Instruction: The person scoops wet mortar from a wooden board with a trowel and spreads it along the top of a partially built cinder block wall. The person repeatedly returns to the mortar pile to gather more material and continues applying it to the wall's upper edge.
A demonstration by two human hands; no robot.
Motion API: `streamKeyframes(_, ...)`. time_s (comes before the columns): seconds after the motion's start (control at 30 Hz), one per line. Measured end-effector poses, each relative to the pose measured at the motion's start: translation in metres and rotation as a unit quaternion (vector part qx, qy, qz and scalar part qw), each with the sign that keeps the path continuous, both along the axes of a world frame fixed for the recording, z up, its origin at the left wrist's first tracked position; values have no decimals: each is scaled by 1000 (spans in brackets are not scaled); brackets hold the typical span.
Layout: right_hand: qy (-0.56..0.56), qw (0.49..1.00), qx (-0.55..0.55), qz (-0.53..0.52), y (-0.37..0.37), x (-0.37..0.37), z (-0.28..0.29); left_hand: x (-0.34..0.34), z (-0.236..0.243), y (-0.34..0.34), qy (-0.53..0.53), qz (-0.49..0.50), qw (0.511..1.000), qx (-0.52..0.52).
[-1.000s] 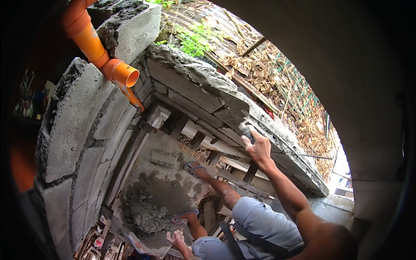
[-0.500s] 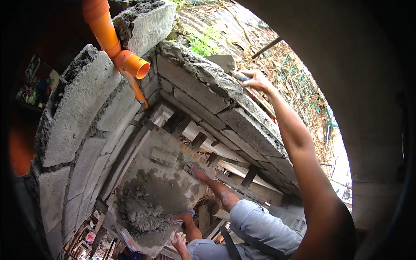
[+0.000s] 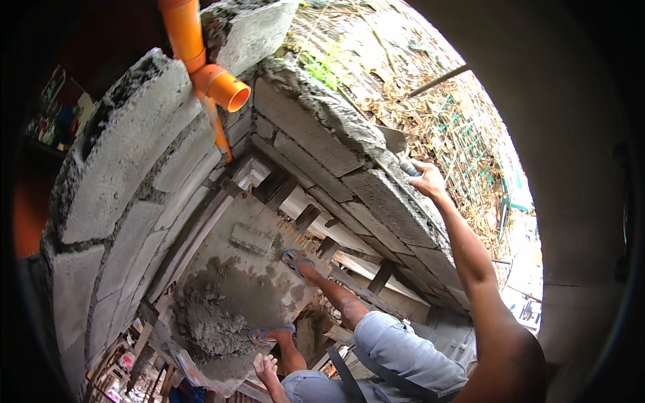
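My right hand (image 3: 428,178) grips the grey handle of a trowel (image 3: 393,139), whose blade is at the rough top edge of the right-hand block wall (image 3: 308,163); whether it touches cannot be told. Low in the view, my left hand (image 3: 266,371) is empty, its fingers slightly bent and apart. Near it a heap of wet grey mortar (image 3: 213,330) lies on a board (image 3: 235,215) beside my sandalled feet, with a small grey slab (image 3: 252,237) farther along.
A second block wall (image 3: 131,168) rises on the left. An orange pipe (image 3: 181,30) with an open branch stands at the corner. Beyond the right wall lie dry leaves (image 3: 437,127), a green plant (image 3: 326,67) and a metal bar (image 3: 440,80). Timber framing (image 3: 306,218) borders the board.
My right hand and trowel rose from the wall's inner side to above its top, then came down rightward to the top edge. The view has shifted slightly; my left hand stays low.
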State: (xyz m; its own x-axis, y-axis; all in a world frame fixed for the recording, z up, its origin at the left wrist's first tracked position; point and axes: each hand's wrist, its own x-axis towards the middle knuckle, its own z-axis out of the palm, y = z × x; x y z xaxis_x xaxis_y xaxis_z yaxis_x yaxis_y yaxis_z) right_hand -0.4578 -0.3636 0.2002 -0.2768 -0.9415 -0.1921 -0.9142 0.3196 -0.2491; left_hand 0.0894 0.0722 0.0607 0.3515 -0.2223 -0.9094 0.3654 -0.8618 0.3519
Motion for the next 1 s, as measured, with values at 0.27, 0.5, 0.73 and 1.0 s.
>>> streamKeyframes(0.27,116,984,-135,14,78,67,30,-27,-11,11,26,13,1000,0)
streamKeyframes(0.5,-249,953,65,-163,55,111,29,-29,-12,10,33,47,997,-49)
streamKeyframes(0.73,-242,952,69,-172,182,179,-7,-31,-69,48,31,135,974,-177)
streamKeyframes(1.0,-287,844,434,129,263,517,-289,-28,-163,57,15,302,948,-98)
